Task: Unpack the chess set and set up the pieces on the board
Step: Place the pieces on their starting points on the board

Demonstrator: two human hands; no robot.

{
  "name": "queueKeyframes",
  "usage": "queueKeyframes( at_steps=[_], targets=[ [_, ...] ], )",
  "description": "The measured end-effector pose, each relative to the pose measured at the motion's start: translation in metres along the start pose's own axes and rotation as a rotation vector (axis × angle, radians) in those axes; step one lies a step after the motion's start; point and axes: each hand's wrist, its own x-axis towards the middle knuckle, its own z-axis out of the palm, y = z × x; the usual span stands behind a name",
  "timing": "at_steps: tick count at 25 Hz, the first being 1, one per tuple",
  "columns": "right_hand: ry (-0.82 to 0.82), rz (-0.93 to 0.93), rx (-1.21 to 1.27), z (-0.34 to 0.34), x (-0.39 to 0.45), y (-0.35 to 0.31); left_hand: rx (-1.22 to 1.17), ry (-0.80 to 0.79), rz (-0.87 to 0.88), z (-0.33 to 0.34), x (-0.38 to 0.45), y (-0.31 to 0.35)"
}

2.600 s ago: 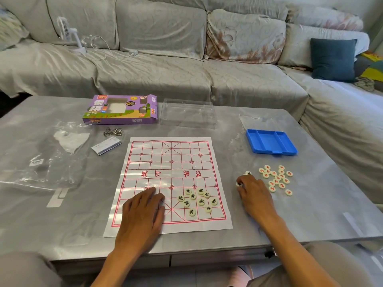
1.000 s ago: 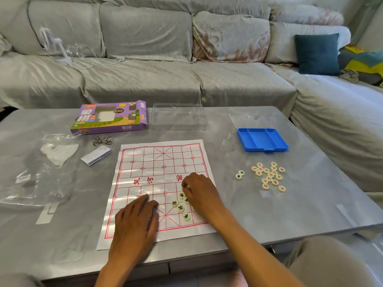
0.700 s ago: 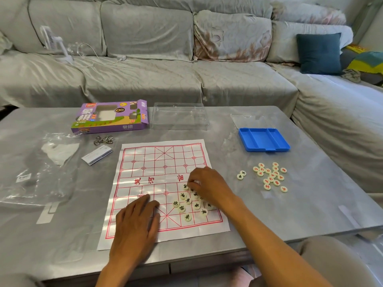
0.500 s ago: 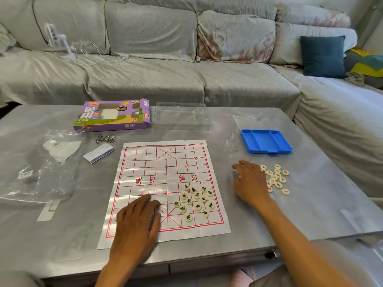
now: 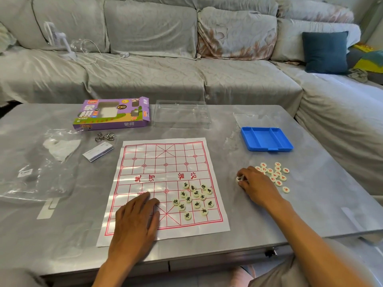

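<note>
A white paper board (image 5: 163, 162) with a red grid lies on the grey table. Several cream pieces with black characters (image 5: 194, 198) sit bunched on its near right part. Off the board to the right lie several cream pieces with red characters (image 5: 277, 175). My left hand (image 5: 134, 220) rests flat on the board's near left part, fingers straight. My right hand (image 5: 256, 185) is on the table between board and red pile, its fingertips curled round a black-marked piece (image 5: 239, 179).
A blue tray (image 5: 266, 139) sits beyond the red pile. A clear plastic lid (image 5: 181, 113) and the purple box (image 5: 113, 113) stand at the back. Metal rings (image 5: 104, 137), a small card (image 5: 98, 151) and plastic bags (image 5: 39, 162) lie left. A sofa runs behind the table.
My right hand went from the black pieces on the board out to the right and now pinches a loose black-marked piece. The left hand stayed flat on the board.
</note>
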Motion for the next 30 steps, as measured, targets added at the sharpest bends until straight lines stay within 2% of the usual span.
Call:
queueKeyframes(
  at_steps=[7, 16, 20, 25, 30],
  targets=[
    [-0.023, 0.007, -0.079, -0.002, -0.005, -0.011, -0.021, 0.0, -0.009, -0.002, 0.0, 0.001],
    [0.018, -0.062, 0.216, 0.032, -0.07, -0.076, -0.045, -0.003, -0.001, -0.003, 0.0, 0.001],
    [0.024, -0.063, 0.281, 0.026, -0.073, -0.071, -0.045, -0.021, 0.006, -0.003, 0.001, 0.0],
    [0.016, -0.105, 0.147, 0.015, -0.082, -0.051, -0.042, -0.058, -0.001, -0.009, 0.004, 0.005],
    [0.077, -0.025, 0.093, 0.01, -0.079, -0.031, -0.054, -0.121, -0.002, -0.007, 0.003, 0.004]
  ],
)
